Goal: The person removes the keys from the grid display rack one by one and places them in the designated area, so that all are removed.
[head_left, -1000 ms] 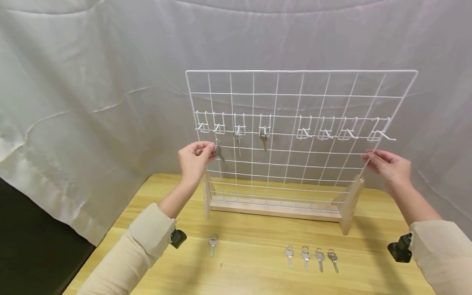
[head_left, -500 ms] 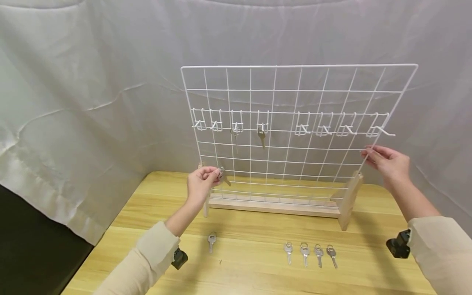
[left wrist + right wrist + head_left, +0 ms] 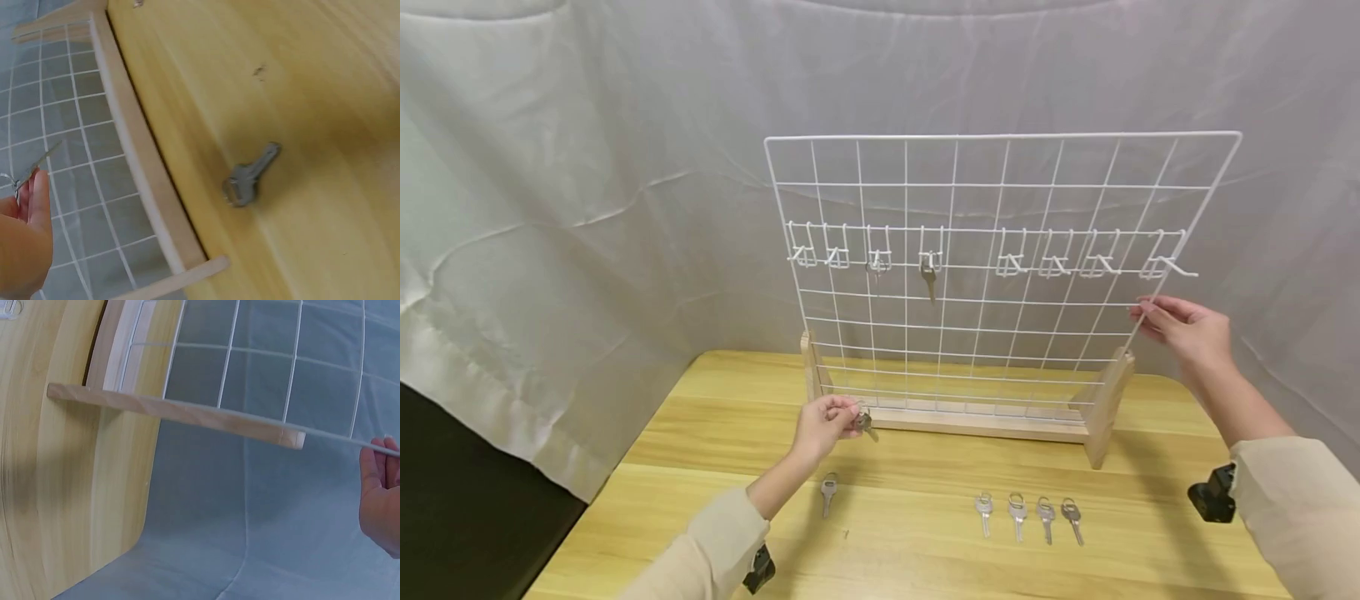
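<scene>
My left hand [image 3: 826, 425] pinches a key [image 3: 866, 420] by its ring end, low in front of the rack's left side. The left wrist view shows the held key [image 3: 39, 165] sticking out past the fingertips. With its fingers, my right hand [image 3: 1198, 333] grips the right edge wire of the white grid rack [image 3: 985, 185]. Along the grid runs a row of white hooks [image 3: 1011, 262]; one key [image 3: 928, 279] hangs from a middle hook and another key [image 3: 877, 267] from the hook left of it. Below my left hand a single key [image 3: 828, 495] lies on the table.
Several keys [image 3: 1017, 517] lie in a row on the wooden table [image 3: 910, 567], front right of the rack. A wooden base [image 3: 977, 422] with side feet [image 3: 1108, 408] carries the grid. Grey cloth [image 3: 625, 167] hangs behind and to the left.
My left hand has moved down from just below the left hooks toward the table, the key still pinched in it. My right hand keeps its grip on the rack's edge.
</scene>
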Available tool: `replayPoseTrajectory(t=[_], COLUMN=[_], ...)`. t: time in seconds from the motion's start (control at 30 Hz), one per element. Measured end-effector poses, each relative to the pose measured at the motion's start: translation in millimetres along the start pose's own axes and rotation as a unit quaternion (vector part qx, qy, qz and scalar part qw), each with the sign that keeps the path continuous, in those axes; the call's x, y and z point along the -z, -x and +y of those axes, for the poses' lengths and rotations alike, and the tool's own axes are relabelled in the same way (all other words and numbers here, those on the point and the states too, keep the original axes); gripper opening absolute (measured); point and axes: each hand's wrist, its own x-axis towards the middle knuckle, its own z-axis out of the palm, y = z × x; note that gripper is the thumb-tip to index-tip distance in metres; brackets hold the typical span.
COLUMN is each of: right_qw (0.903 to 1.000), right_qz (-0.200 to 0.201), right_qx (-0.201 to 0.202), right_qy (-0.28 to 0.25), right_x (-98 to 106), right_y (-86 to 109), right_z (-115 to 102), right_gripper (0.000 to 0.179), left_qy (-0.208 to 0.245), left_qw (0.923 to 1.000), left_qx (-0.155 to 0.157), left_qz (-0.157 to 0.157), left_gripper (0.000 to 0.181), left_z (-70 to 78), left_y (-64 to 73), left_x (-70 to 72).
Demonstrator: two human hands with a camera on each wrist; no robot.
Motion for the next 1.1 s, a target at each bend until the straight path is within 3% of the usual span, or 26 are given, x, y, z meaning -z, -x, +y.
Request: replayPoseTrajectory(t=[0.23, 0.43, 0.63, 0.77, 1.1], right_qw=[0.9992, 0.9998, 0.9999, 0.9990, 0.9993], right_qz=[-0.037, -0.017, -0.013, -0.021, -0.024], right_qx=[0.002, -0.005, -0.008, -0.004, 0.007], right_qy=[0.015, -0.004, -0.008, -0.039, -0.027], right_x=[4.1, 9.5, 7.3, 7.3, 6.4], right_y=[-4.3, -1.8, -1.6, -1.0, -2.3], right_z=[1.2, -0.3, -0.3, 0.7, 3.4], right_gripper=[0.012, 0.013, 0.010, 0.010, 0.009], left_qy=[-0.012, -0.017, -0.026, -0.028, -0.064], left_qw=[0.9992, 0.9963, 0.9945, 0.9932, 0.9893], left_qx=[0.020, 0.020, 0.027, 0.033, 0.024], left_qz=[-0.034, -0.083, -0.098, -0.108, -0.129], left_gripper=[0.015, 0.019, 0.019, 0.019, 0.015], left_z=[-22.5, -45.9, -65.6, -72.0, -81.7], left_y=[9.7, 16.7, 24.8, 28.6, 32.3], left_x=[5.4, 4.6, 2.0, -1.6, -0.4])
